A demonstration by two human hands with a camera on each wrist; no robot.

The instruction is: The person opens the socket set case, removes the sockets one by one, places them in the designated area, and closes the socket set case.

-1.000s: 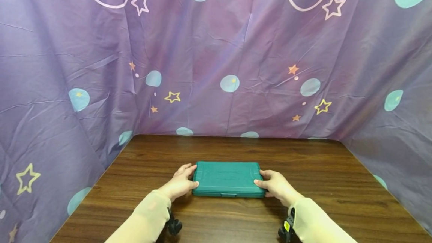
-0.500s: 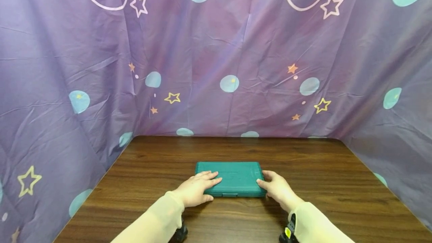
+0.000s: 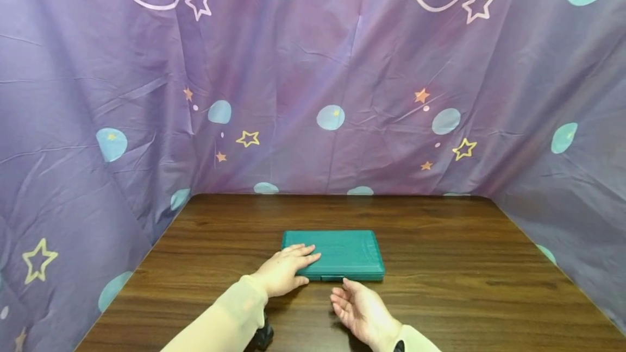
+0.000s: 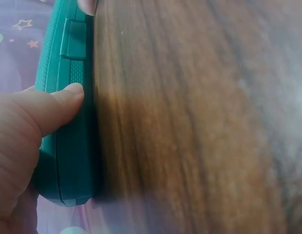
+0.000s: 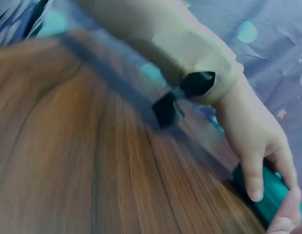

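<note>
A closed teal plastic case [image 3: 349, 249] lies flat on the wooden table, its front latch [image 4: 75, 41] facing the person. My left hand [image 3: 283, 271] rests on the left part of the lid with fingers extended. Its thumb [image 4: 68, 97] presses against the front side beside the latch. In front of the case, my right hand [image 3: 364, 311] is turned palm toward the left, fingers slightly bent and holding nothing. Its thumb tip is close to the latch; whether it touches cannot be told. The right wrist view shows only its fingertips [image 5: 287, 214] at the lower right corner.
The brown wooden table [image 3: 464, 265] stretches around the case on all sides. A purple curtain [image 3: 303, 69] with stars and moons hangs behind and along both sides of it. A black strap device [image 5: 182, 97] sits on the left wrist.
From the case's left end, my left hand has moved onto the lid. My right hand has let go of the right end and come to the front near the latch. The case stays shut.
</note>
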